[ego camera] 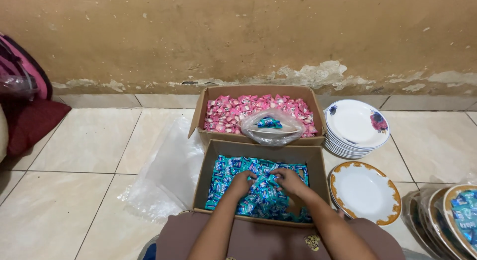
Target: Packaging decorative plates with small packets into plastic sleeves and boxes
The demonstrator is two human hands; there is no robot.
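A cardboard box (259, 151) in front of me is full of blue wrapped candies (233, 166). Both my hands are down in it. My left hand (242, 183) is closed over a bunch of blue candies near the middle. My right hand (289, 181) grips more of them just to the right, fingers curled in. Behind this box stands a second cardboard box (208, 94) filled with pink wrapped candies (226, 113). A clear plastic bag (271, 127) holding a few blue candies rests on the pink ones at that box's near edge.
A stack of white flowered plates (355, 126) stands right of the pink box. A gold-rimmed plate (365, 192) lies nearer, with more plates (447, 217) at the right edge, one holding blue candies. Crumpled clear plastic (166, 173) lies left on the tiled floor. Red and pink fabric (25, 106) sits far left.
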